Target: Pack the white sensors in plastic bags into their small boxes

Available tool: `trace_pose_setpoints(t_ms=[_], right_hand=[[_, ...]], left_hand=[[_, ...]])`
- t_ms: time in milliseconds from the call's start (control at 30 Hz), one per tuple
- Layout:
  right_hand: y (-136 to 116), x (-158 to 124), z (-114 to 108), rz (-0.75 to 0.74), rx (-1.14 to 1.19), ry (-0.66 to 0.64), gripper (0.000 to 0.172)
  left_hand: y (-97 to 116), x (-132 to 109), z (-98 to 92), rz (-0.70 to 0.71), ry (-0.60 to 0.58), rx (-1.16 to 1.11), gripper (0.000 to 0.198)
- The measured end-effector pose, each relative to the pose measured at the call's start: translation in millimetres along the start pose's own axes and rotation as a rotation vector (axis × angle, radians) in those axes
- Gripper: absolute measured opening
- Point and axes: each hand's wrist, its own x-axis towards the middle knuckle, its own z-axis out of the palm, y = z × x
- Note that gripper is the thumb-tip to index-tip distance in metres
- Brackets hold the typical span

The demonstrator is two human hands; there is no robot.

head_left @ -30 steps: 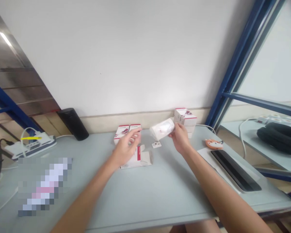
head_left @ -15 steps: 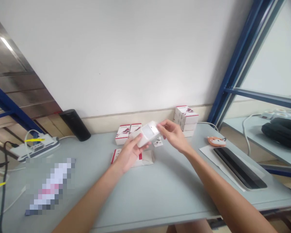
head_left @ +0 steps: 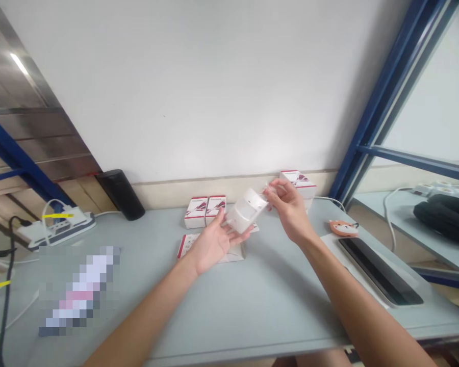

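A white motion sensor [head_left: 244, 216] with a rounded window sits tilted in my left hand [head_left: 213, 239]. My left fingers support it from below, with the thumb at its left side. Clear plastic shows at the sensor's upper right end. There my right hand [head_left: 290, 210] pinches the edge of this clear plastic bag [head_left: 265, 195] between thumb and fingers. Under my left hand, a flattened white and red box [head_left: 237, 253] lies on the table, partly hidden. Behind the hands stand two small white and red boxes [head_left: 196, 211], side by side.
More boxes [head_left: 299, 181] are stacked at the back right, half covered by my right hand. A black cylinder [head_left: 124, 194] leans at the back left near a power strip [head_left: 63, 234]. On the right lie a phone-like black slab [head_left: 380, 270] and an orange-white object [head_left: 343, 228].
My right hand has moved to the right and slightly up, pulling the plastic out from the sensor's end. The sensor has shifted right, and my left fingers have loosened around it.
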Motion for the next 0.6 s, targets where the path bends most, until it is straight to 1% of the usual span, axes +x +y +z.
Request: trace_pose_setpoints(t_ms=[133,200,267,367,400,467,533,600], right_hand=[[-3,-3,4,0.008,0.002,-0.028,0.03],[-3,-1,3,-0.019,0.017,0.009,0.031],[-3,3,-1,-0.107,0.015,0.128,0.031],[-2,9,-8,-0.332,-0.087,0.385,0.03],[-1,10,-9,-0.407,-0.142,0.454,0.029],[4,9,-10,-0.503,-0.275,0.528,0.026],[14,4,-10,-0.538,-0.427,0.525,0.02],[28,-1,-7,-0.56,-0.567,0.483,0.012]], left_hand=[[-1,0,-2.0,-0.031,-0.014,-0.045,0.057],[-2,-1,-2.8,-0.065,-0.023,-0.013,0.051],[-3,-2,-3.1,-0.079,-0.007,0.039,0.042],[-2,-5,-2.8,-0.043,0.037,0.091,0.034],[-1,-6,-2.6,-0.023,0.048,0.084,0.036],[3,-7,-2.4,0.014,0.061,0.042,0.046],[8,-8,-2.6,0.042,0.058,-0.011,0.055],[14,-8,-3.3,0.045,0.046,-0.065,0.056]])
